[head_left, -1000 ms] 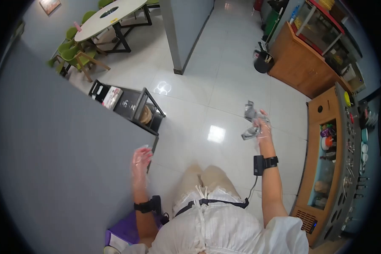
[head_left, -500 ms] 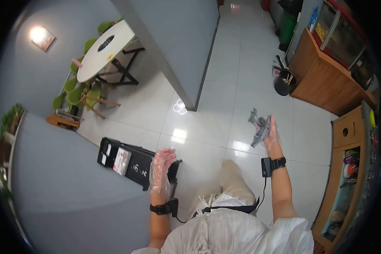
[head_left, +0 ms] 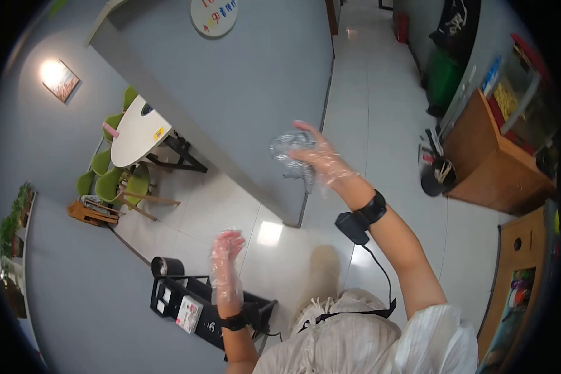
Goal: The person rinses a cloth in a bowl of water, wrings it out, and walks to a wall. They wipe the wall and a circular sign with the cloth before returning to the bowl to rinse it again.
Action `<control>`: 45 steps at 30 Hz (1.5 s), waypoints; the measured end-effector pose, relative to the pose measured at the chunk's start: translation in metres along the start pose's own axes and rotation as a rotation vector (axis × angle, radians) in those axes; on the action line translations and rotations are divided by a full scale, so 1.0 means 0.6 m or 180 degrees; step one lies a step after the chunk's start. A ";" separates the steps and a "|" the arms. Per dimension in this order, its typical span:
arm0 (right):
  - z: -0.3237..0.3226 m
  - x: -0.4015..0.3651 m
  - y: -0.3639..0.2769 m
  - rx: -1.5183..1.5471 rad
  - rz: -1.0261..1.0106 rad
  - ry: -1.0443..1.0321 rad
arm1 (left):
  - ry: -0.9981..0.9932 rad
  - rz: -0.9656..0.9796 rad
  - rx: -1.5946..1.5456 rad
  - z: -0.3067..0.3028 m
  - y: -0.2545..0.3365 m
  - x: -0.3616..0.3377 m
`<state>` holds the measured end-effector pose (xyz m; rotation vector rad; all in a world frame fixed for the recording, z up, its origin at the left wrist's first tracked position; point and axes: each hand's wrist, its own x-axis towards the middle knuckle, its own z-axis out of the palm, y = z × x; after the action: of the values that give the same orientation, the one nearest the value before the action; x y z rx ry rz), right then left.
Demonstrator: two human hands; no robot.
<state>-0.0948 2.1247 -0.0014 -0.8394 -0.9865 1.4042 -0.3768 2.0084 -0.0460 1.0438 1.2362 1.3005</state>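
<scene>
Clear plastic gloves cover both of my hands. My right hand [head_left: 315, 153] is stretched out in front of the grey wall, its thumb and fingers closed round a crumpled grey sheet [head_left: 301, 169], thin and shiny in places. Part of the sheet hangs below the fingers. My left hand [head_left: 225, 252] is raised at the left, fingers loosely extended with nothing in them. It overlaps the end of a black rack [head_left: 196, 287] in this view. Each wrist carries a black strap with a small box and a cable.
A grey partition wall [head_left: 230, 112] stands ahead, beside a tiled corridor [head_left: 380, 124]. Behind it at left are a white table [head_left: 134, 140] and green chairs [head_left: 109, 184]. At right are a black bucket [head_left: 439, 181], a green bin [head_left: 444, 78] and wooden cabinets [head_left: 480, 168].
My right hand has swung left and forward with the grey sheet, from over the floor to in front of the wall. My left hand remains raised. The view has shifted, and one foot shows ahead.
</scene>
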 end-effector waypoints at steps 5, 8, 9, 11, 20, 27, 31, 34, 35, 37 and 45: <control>0.093 0.196 -0.083 -0.1641 -0.1073 0.0033 | 0.0319 0.0452 0.0173 0.043 0.081 0.171; 0.147 0.287 -0.128 -0.1424 -0.1818 -0.0124 | 0.0556 0.0671 0.0258 0.073 0.129 0.270; 0.162 0.321 -0.138 -0.1259 -0.2170 -0.0255 | 0.0600 0.0789 0.0242 0.073 0.131 0.309; 0.175 0.375 -0.158 -0.1452 -0.3010 -0.0226 | 0.0884 0.1006 0.0201 0.083 0.128 0.361; 0.174 0.407 -0.116 -0.2438 -0.3834 0.0117 | 0.1612 0.1637 0.1135 0.083 0.019 0.420; 0.153 0.430 -0.057 -0.2906 -0.4685 -0.0414 | 0.1423 0.1610 0.1404 0.156 0.068 0.410; 0.201 0.441 -0.149 -0.3198 -0.4808 0.0078 | 0.1848 0.1418 0.1025 0.178 0.090 0.404; 0.232 0.466 -0.190 -0.3047 -0.4742 0.0602 | 0.1868 0.1545 0.1098 0.164 0.071 0.412; 0.232 0.477 -0.188 -0.2773 -0.4754 0.0490 | 0.1815 0.1614 0.1331 0.153 0.071 0.413; 0.219 0.486 -0.175 -0.2487 -0.4749 0.0254 | 0.1743 0.1714 0.1558 0.143 0.076 0.420; 0.209 0.470 -0.137 -0.2148 -0.4608 -0.0109 | 0.1781 0.1886 0.1571 0.143 0.087 0.420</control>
<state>-0.1988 2.3924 0.1387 -0.3192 -1.6125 -0.1763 -0.3246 2.2705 0.0006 1.5362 1.8119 1.8783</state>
